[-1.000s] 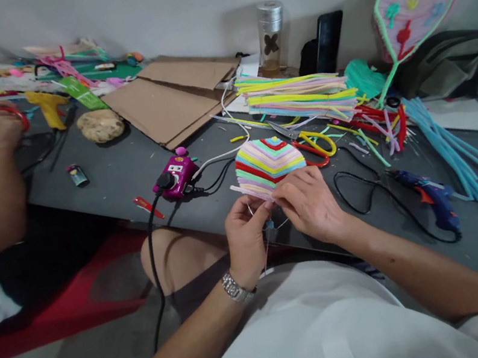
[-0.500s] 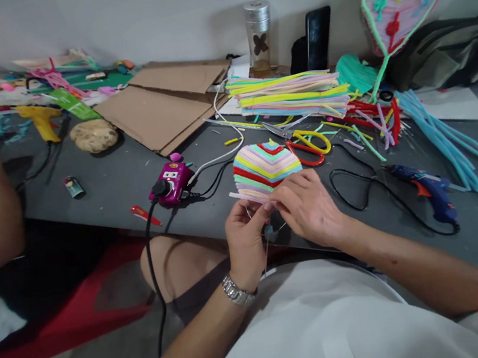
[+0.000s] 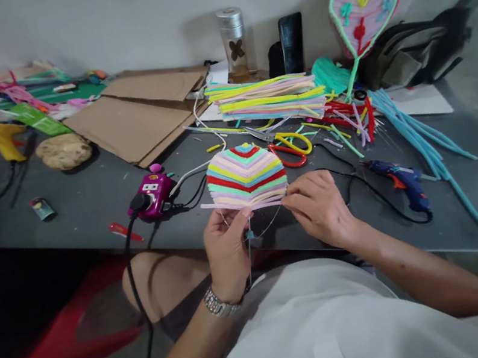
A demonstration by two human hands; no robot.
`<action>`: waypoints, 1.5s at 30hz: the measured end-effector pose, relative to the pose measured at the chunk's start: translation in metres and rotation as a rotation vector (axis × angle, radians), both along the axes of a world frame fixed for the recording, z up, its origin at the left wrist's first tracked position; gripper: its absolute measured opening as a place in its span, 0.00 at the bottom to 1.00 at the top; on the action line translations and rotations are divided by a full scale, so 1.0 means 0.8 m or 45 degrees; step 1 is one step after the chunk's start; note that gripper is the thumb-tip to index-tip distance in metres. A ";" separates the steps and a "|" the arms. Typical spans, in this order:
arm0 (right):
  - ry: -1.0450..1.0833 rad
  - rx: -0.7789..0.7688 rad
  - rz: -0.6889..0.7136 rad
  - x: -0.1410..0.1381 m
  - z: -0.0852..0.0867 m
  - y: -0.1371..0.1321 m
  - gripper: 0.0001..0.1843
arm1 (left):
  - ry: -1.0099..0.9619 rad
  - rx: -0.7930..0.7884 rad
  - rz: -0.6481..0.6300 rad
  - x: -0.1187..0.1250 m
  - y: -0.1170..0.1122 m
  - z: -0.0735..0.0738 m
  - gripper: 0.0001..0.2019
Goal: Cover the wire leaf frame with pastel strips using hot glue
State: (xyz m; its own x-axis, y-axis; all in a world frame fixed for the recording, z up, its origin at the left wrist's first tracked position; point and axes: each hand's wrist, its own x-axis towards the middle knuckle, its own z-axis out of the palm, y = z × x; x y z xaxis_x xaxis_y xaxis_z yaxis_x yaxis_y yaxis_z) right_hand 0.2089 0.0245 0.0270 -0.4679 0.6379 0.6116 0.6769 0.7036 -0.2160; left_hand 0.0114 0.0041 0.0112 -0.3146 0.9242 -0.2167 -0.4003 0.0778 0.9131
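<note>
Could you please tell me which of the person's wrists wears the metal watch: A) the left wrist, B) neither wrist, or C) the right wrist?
A. The metal wristwatch sits on the wrist of the left hand, which holds the lower edge of the striped panel.

My grey table (image 3: 84, 214) carries flattened cardboard (image 3: 133, 123) by its back edge, a stack of coloured strips (image 3: 267, 101) beside it, a purple power socket (image 3: 150, 195) near the front, a blue glue gun (image 3: 400, 185) rightward.

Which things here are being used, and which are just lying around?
Being used: left hand, right hand, rainbow-striped fan of flat strips, thin wire with blue bead.
Just lying about: blue plastic glue gun, red-and-yellow-handled scissors, brown cardboard sheets.
</note>
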 end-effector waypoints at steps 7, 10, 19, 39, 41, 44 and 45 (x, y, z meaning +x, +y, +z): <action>0.498 -0.390 -0.115 -0.005 -0.014 -0.009 0.04 | -0.007 -0.006 -0.011 -0.002 -0.004 0.008 0.14; 0.858 -0.715 -0.173 -0.007 -0.017 -0.005 0.04 | -0.012 -0.019 -0.018 -0.001 -0.006 0.007 0.14; 1.348 -1.028 -0.090 -0.010 -0.018 0.007 0.13 | -0.031 0.017 -0.014 0.003 -0.005 0.004 0.14; 1.895 -1.351 0.013 -0.088 -0.009 -0.011 0.13 | -0.235 0.060 -0.031 0.034 -0.003 0.010 0.16; 1.899 -1.376 0.025 -0.089 -0.010 -0.011 0.13 | -0.240 0.038 -0.031 0.035 -0.002 0.010 0.16; 1.873 -1.405 0.008 -0.089 -0.012 -0.009 0.13 | -0.244 0.020 -0.036 0.037 -0.001 0.009 0.17; 1.862 -1.405 -0.003 -0.089 -0.014 -0.009 0.13 | -0.249 0.009 -0.040 0.038 -0.001 0.009 0.18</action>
